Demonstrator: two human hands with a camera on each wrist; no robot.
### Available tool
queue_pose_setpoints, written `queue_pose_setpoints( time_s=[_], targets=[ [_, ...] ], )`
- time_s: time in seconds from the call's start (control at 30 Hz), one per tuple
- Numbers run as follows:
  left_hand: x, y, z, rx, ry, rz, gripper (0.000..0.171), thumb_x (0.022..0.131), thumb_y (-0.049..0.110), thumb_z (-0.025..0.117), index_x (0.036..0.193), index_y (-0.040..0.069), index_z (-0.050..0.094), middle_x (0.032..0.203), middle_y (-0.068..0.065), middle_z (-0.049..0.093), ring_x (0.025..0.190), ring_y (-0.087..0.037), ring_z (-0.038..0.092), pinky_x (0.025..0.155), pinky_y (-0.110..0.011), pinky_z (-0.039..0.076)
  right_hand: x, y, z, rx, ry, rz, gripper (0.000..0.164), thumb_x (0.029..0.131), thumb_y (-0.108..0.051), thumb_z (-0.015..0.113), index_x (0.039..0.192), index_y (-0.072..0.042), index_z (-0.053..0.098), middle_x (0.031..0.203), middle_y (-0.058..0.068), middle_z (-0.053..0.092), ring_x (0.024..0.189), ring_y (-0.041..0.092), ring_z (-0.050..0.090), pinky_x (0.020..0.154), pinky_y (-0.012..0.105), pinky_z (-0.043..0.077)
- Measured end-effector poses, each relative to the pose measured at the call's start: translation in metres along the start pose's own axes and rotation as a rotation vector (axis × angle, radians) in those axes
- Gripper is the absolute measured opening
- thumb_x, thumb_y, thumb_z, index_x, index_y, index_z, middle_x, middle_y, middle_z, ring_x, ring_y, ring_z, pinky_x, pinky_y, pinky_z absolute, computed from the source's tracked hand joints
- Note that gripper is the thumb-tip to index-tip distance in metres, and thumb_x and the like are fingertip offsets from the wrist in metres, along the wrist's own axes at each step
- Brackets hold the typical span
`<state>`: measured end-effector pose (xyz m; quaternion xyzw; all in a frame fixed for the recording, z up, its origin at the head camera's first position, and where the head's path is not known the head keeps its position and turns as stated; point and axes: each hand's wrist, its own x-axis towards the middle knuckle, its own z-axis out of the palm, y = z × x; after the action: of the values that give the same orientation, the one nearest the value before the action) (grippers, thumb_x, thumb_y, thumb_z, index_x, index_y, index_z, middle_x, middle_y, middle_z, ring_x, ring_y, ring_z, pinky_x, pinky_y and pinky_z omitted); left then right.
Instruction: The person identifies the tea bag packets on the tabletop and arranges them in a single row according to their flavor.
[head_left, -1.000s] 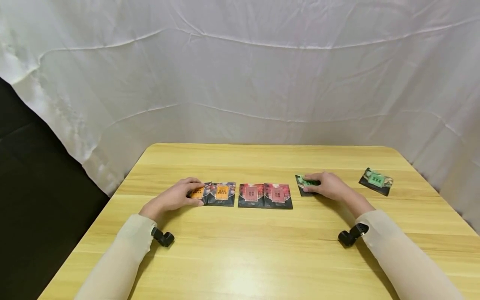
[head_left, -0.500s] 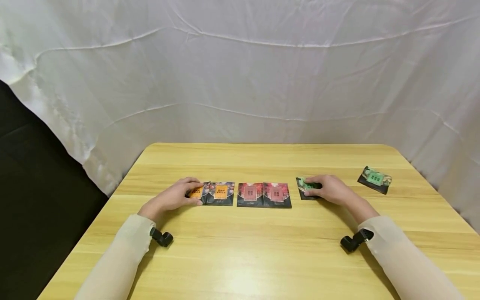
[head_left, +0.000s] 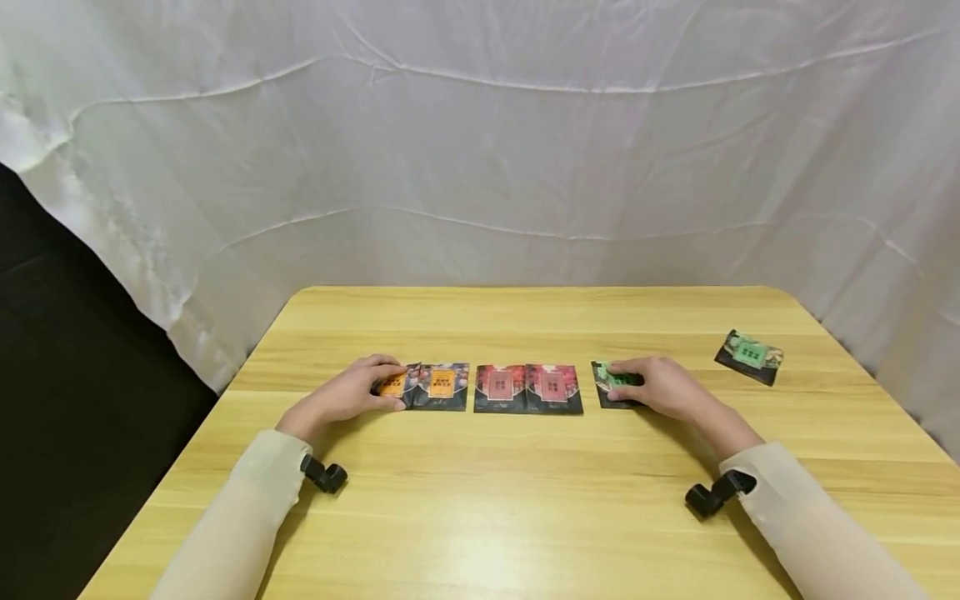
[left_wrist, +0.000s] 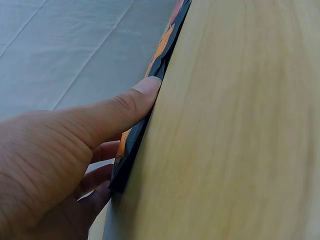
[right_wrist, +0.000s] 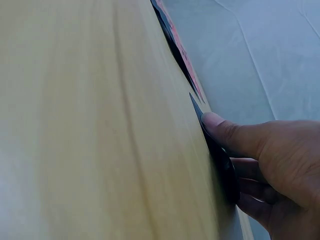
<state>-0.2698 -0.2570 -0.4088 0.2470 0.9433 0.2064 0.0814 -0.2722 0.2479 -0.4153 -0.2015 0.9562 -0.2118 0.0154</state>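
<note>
Flat sachets with dark lower edges lie in a row across the table. My left hand (head_left: pixel 341 396) holds the leftmost orange-labelled sachet (head_left: pixel 393 385), thumb on its near edge and fingers at its far side. Touching it on the right is a second orange-labelled sachet (head_left: pixel 442 385). Two pink-labelled sachets, a left one (head_left: pixel 500 387) and a right one (head_left: pixel 553 387), sit side by side mid-row. At the right end, my right hand (head_left: pixel 667 387) grips a green-labelled sachet (head_left: pixel 605 386) by thumb and fingers, covering much of it. A narrow gap separates it from the pink pair.
Another green-labelled sachet (head_left: pixel 750 357) lies tilted farther back on the right. The wooden table (head_left: pixel 480 492) reaches to a pale hanging cloth (head_left: pixel 480 167) behind. A black surface (head_left: pixel 82 400) is at the left. Small black cameras sit on both wrists.
My right hand has drawn its green-labelled sachet slightly toward me, level with the row, and straightened it. My left hand and the other sachets have stayed in place.
</note>
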Motion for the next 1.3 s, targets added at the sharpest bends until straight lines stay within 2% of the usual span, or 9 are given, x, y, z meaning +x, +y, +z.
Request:
queue_pose_setpoints(
  time_s=[0.33,0.8,1.3],
  targets=[
    [0.000,0.000,0.000,0.002,-0.001,-0.001,0.077,0.088,0.049,0.069,0.147,0.007,0.045,0.149,-0.016,0.039,0.137,-0.038,0.033,0.110,-0.056,0.030,-0.004,-0.010,0.000,-0.041,0.008,0.013,0.054,0.085,-0.046,0.073,0.127,-0.012,0.068,0.125,0.019,0.063,0.118,0.045,0.054,0.098,0.060,0.041],
    [0.000,0.002,-0.002,0.009,-0.006,0.018,0.076,0.089,0.048,0.068,0.147,0.006,0.045,0.148,-0.017,0.039,0.137,-0.039,0.033,0.109,-0.057,0.031,-0.006,-0.016,0.002,-0.078,0.026,-0.038,0.052,0.086,-0.043,0.074,0.125,-0.010,0.069,0.120,0.017,0.066,0.113,0.043,0.058,0.093,0.059,0.045],
    [-0.001,0.001,-0.001,0.002,-0.009,-0.001,0.076,0.088,0.049,0.069,0.147,0.007,0.045,0.149,-0.016,0.038,0.138,-0.039,0.032,0.110,-0.056,0.029,-0.007,-0.020,0.003,-0.087,0.017,-0.065,0.052,0.087,-0.042,0.073,0.125,-0.008,0.068,0.121,0.016,0.066,0.113,0.041,0.058,0.094,0.058,0.045]
  ],
)
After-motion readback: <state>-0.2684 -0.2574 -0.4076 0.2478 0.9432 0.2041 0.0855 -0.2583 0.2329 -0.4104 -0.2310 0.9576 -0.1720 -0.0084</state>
